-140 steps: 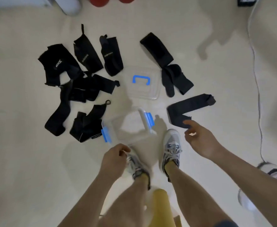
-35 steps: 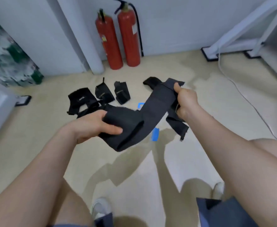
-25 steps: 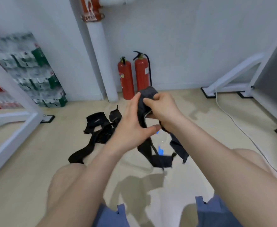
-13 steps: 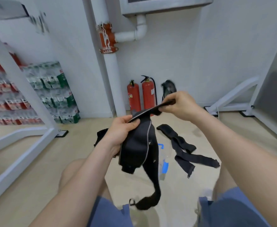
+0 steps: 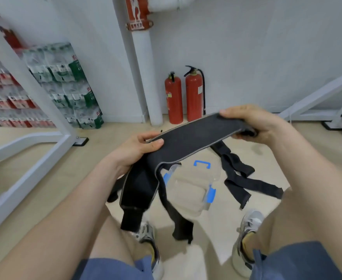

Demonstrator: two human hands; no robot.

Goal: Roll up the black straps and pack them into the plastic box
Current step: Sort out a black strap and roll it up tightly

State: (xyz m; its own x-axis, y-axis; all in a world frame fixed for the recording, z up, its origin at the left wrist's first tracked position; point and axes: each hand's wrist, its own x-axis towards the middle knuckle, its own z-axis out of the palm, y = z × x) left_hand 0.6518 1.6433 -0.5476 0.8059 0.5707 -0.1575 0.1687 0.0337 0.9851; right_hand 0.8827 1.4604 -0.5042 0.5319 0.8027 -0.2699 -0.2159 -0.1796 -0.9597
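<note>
A wide black strap [image 5: 188,136] with a grey edge is stretched between both hands at chest height. My left hand [image 5: 133,150] pinches its near part, thumb on top, and the rest hangs down toward my feet. My right hand [image 5: 253,123] grips the far end, which is folded over inside the fingers. Below them the clear plastic box [image 5: 188,190] with blue latches stands open on the floor, its lid with a blue handle [image 5: 202,164] lying behind it. More black straps [image 5: 238,174] lie on the floor right of the box.
Two red fire extinguishers [image 5: 184,96] stand by a white pipe [image 5: 143,77] at the wall. A white metal frame [image 5: 34,150] and stacked bottle packs [image 5: 69,85] are on the left, another white frame [image 5: 315,100] on the right. My shoes [image 5: 247,225] stand close to the box.
The strap has come lower and flatter, pulled out wider between the hands. My right hand has moved right and turned its end of the strap over. The view has tilted down.
</note>
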